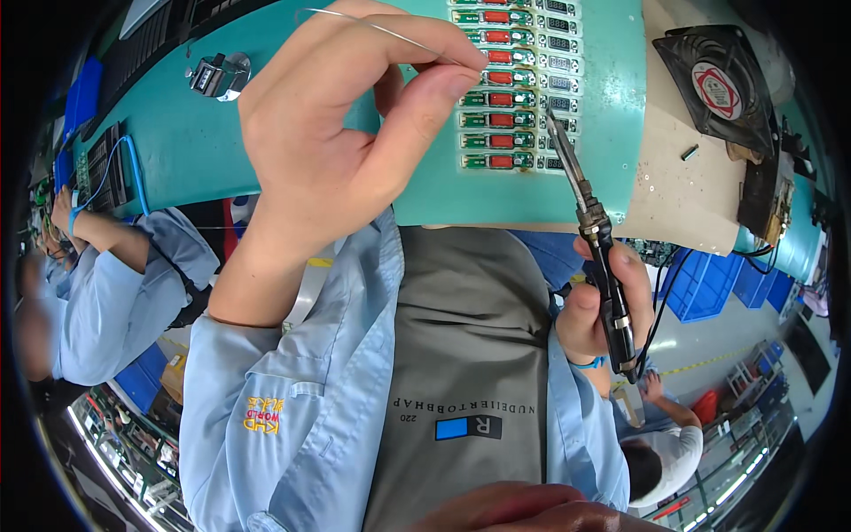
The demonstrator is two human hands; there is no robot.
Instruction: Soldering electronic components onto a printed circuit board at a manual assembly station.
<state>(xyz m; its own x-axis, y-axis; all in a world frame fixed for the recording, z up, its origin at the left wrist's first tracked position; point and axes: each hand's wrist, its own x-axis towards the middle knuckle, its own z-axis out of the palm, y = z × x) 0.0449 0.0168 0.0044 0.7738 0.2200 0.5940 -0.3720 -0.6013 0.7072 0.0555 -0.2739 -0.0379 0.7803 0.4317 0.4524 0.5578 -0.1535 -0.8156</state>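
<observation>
My left hand [324,142] pinches a thin silvery wire that looks like solder wire [383,29] between thumb and forefinger, above a column of small circuit boards. Each green board [501,120] carries a red component, with a small display module [558,82] at its right end. In my right hand [631,279] is a black-handled soldering iron [596,226], slanting up and left. Its tip is at the left edge of a display module near the column's middle; whether it touches cannot be told. The wire's end is hidden at my left fingertips.
The boards lie on a green mat [603,191]. A metal hand counter [213,78] stands left; a black fan [714,84] stands right on brown board [687,199]. Blue crates [696,284] are below right. One co-worker [115,284] sits left, another person [665,448] is lower right.
</observation>
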